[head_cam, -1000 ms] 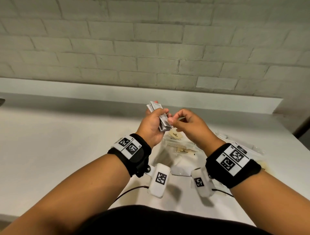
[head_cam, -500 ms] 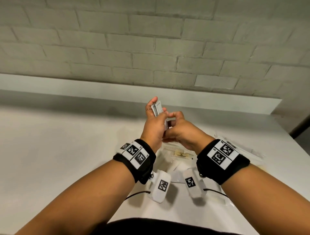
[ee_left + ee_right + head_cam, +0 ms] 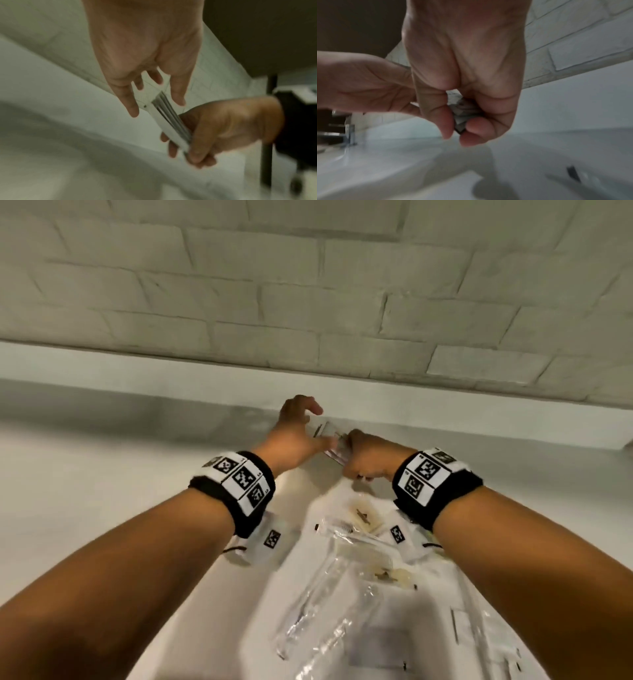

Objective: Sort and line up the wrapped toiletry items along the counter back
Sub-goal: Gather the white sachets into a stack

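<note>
1. White flat packets, stacked, are sitting pinched in the right hand near the worktop back.
2. The left hand is hovering beside them, fingers spread, empty.
3. They are likely light, slippery, apt to fan; gripping mid-stack suits.

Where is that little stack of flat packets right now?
In the head view the stack of packets sits mid-frame, near the ledge at the counter back, gripped in the right hand. The left hand, fingers spread, is right beside it.

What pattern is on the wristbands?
Black bands carrying white tags with black square codes, clearest in the head view.
</note>
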Motion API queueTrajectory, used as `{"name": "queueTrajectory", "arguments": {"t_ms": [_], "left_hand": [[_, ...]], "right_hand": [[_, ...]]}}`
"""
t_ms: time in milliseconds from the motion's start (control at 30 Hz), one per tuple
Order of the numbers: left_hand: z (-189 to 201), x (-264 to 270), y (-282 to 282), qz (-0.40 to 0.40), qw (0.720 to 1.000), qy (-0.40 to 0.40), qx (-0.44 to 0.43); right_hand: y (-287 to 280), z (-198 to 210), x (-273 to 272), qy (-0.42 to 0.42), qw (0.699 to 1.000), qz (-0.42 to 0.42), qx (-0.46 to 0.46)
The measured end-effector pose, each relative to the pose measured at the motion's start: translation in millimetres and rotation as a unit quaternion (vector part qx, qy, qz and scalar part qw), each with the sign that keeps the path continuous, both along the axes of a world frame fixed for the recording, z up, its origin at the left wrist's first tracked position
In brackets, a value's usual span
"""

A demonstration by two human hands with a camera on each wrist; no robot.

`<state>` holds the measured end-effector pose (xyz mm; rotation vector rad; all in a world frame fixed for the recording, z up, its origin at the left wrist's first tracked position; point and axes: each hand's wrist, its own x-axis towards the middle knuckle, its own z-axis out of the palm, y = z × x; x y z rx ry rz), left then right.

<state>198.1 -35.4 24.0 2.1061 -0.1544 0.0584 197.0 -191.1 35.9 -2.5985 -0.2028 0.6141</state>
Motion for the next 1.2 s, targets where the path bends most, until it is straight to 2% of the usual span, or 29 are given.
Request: {"name": "queueTrajectory", "arguments": {"t_ms": [67,133,200,267,367,500,833,1033,1200], "left_hand": [[-1.9,26.2,6.2,-0.084,0.976,-0.018,0.199],[-8.9,46.7,6.4,-0.147,0.930,-0.021,0.335],[-19.6,62.0,4.0,-0.169,0.896,0.003,0.410],[-27.5,69.9,3.1,-0.160,0.884,0.010,0.440],[-34.8,82.9,4.5,-0.156,0.883,-0.017,0.443],[-38.5,90.3,6.0,-0.164,0.896,-0.018,0.413],[-47.1,123.9,-11.1,-0.104,0.912,-0.044,0.394],[-49.6,135.5,-10.5,-0.119,0.920,-0.030,0.373],[-52.4,136.5,-8.2,-0.114,0.928,-0.031,0.354]], "right_hand": [[2.1,-6.6,25.8,-0.036,0.994,0.041,-0.094],[6.2,-17.1,47.3,-0.054,0.987,0.050,-0.142],[10.2,-29.0,63.7,-0.058,0.981,0.053,-0.176],[12.7,-36.7,76.5,-0.049,0.978,0.061,-0.194],[8.3,-42.1,93.9,-0.039,0.975,0.082,-0.201],[-7.3,-44.3,99.6,-0.062,0.977,0.084,-0.188],[-16.2,-36.9,111.4,-0.162,0.978,-0.022,-0.127],[-17.4,-43.4,122.0,-0.172,0.976,0.038,-0.128],[-17.9,-44.8,126.7,-0.171,0.973,0.052,-0.147]]}}
